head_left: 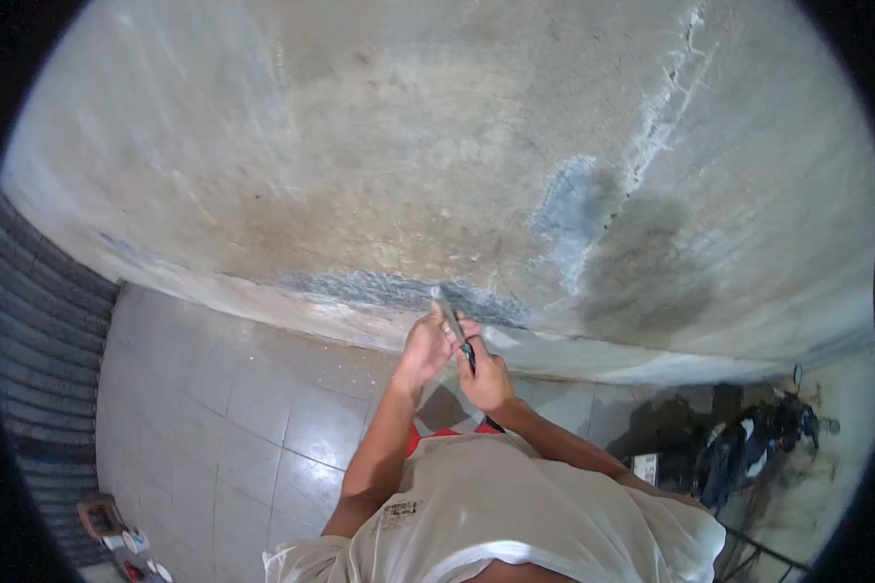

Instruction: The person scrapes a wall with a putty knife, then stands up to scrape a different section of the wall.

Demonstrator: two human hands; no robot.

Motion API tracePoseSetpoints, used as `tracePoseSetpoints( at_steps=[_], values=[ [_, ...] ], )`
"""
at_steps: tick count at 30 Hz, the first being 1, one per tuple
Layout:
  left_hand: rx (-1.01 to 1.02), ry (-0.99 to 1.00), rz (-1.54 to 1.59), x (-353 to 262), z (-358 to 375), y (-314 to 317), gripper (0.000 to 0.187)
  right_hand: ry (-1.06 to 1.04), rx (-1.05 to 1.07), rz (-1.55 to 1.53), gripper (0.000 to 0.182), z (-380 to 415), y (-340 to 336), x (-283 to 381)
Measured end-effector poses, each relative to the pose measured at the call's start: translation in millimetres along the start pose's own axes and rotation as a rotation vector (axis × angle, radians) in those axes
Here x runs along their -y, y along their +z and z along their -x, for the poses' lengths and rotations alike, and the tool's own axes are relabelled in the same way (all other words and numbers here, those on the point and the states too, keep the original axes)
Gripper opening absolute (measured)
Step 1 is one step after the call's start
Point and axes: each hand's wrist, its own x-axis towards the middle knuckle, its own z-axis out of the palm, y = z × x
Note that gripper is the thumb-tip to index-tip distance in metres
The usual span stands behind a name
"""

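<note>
My right hand (pixel 486 381) is closed around the black handle of a narrow scraper (pixel 450 316) with a long, flat, light-coloured blade. The blade points up and away from me, its pale tip overlapping the rough grey patch (pixel 379 290) low on the wall. My left hand (pixel 430 348) is curled at the blade, with fingers on both sides of it just beyond the handle. Bare, rough grey plaster shows along the patch, close above the foot of the wall (pixel 408 185).
Grey floor tiles (pixel 233 418) carry small white crumbs near the wall. A jagged crack (pixel 656 121) runs down to a bluish patch (pixel 569 209). On the right stands a motorbike (pixel 749 437). Corrugated metal (pixel 44 360) lines the left, with small containers (pixel 131 539) below.
</note>
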Motion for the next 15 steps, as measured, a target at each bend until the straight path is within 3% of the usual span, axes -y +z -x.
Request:
tracePoseSetpoints(
  at_steps=[1, 2, 4, 5, 6, 7, 8, 10, 11, 13, 15],
  values=[
    [0.109, -0.132, 0.061, -1, 3, -8, 0.057, 0.014, 0.037, 0.152, 0.023, 6, -3, -16],
    [0.322, -0.183, 0.043, 11, -16, -66, 0.072, 0.102, 0.121, 0.193, 0.026, 14, -4, -39],
    [0.117, -0.131, 0.069, 29, -4, -151, 0.087, 0.154, 0.141, 0.358, 0.027, 38, 0, -100],
    [-0.072, -0.253, -0.02, 52, 9, -224, 0.097, 0.24, 0.184, 0.42, 0.029, 56, 0, -137],
    [-0.303, -0.411, -0.164, 89, 22, -304, 0.1, 0.326, 0.229, 0.48, 0.031, 78, -6, -164],
    [-0.439, -0.821, -0.462, 117, 42, -385, 0.094, 0.462, 0.27, 0.481, 0.037, 96, -18, -172],
    [-0.407, -0.988, -0.617, 119, 87, -375, 0.092, 0.597, 0.31, 0.476, 0.045, 115, -26, -184],
    [-0.186, -0.972, -0.746, 112, 140, -330, 0.089, 0.544, 0.116, 0.44, 0.043, 155, -34, -200],
    [-0.097, -0.946, -0.797, 98, 152, -298, 0.088, 0.562, 0.101, 0.434, 0.043, 158, -33, -187],
    [0.047, -0.83, -0.912, 65, 142, -243, 0.085, 0.826, -0.126, 0.349, 0.04, 158, -33, -144],
    [0.166, -0.632, -1.04, 40, 101, -206, 0.082, 0.747, -0.234, 0.306, 0.036, 148, -15, -130]
  ],
)
